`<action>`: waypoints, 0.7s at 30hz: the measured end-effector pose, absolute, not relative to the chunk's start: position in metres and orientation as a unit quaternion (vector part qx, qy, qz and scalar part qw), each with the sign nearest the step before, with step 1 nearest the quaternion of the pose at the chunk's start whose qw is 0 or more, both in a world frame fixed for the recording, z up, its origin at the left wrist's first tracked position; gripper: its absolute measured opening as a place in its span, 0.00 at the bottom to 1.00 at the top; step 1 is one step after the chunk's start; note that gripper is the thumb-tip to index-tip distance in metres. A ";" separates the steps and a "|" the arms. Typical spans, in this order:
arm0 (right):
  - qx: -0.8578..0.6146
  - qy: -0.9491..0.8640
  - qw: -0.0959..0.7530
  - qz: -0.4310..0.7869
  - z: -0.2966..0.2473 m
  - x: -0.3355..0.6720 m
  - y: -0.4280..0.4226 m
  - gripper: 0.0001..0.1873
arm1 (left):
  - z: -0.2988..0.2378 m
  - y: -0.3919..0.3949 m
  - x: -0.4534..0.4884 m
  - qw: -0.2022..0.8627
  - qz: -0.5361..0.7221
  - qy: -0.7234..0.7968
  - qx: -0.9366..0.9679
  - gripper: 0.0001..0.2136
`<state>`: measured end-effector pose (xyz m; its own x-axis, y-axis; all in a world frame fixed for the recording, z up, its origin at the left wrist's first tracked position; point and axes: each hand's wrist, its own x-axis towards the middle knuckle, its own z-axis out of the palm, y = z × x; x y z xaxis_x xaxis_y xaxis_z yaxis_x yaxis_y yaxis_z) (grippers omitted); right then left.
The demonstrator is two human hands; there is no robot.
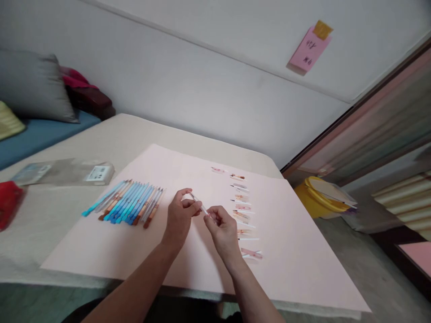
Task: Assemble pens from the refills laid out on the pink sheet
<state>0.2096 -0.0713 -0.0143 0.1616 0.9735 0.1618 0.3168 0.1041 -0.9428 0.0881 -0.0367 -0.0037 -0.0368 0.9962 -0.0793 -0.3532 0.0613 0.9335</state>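
Above the middle of a pale pink sheet (202,179), I hold a slim whitish pen (203,208) between both hands. The fingers of my left hand (180,211) close around its upper part, and my right hand (222,226) pinches its lower end. Left of my hands lies a row of several pens (129,204) in blue, turquoise, brown and grey. On the right, a column of pen parts (243,207) runs down the sheet: pinkish and tan barrels beside thin white refills. Fine details of the held pen are too small to make out.
A clear plastic bag (67,172) with a white label lies on the table's left side, near a red object (9,204). A yellow bin (318,197) stands on the floor to the right. Behind the table rises a white wall (208,85) with a pink note (310,49).
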 end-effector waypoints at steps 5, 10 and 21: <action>-0.594 -0.569 0.484 0.300 -0.012 0.210 -0.073 0.04 | -0.003 -0.037 0.088 0.593 0.569 0.443 0.358 0.22; -0.599 -0.573 0.471 0.301 -0.013 0.211 -0.073 0.05 | -0.002 -0.038 0.088 0.593 0.569 0.447 0.353 0.21; -0.601 -0.561 0.490 0.291 -0.016 0.209 -0.073 0.06 | -0.003 -0.038 0.089 0.600 0.571 0.450 0.335 0.21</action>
<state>0.2094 -0.0728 -0.0159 0.2024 0.9587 0.2001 0.3886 0.1089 -0.9149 0.0889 -0.0377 -0.0028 -0.0564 0.9859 -0.1577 -0.3837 0.1244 0.9150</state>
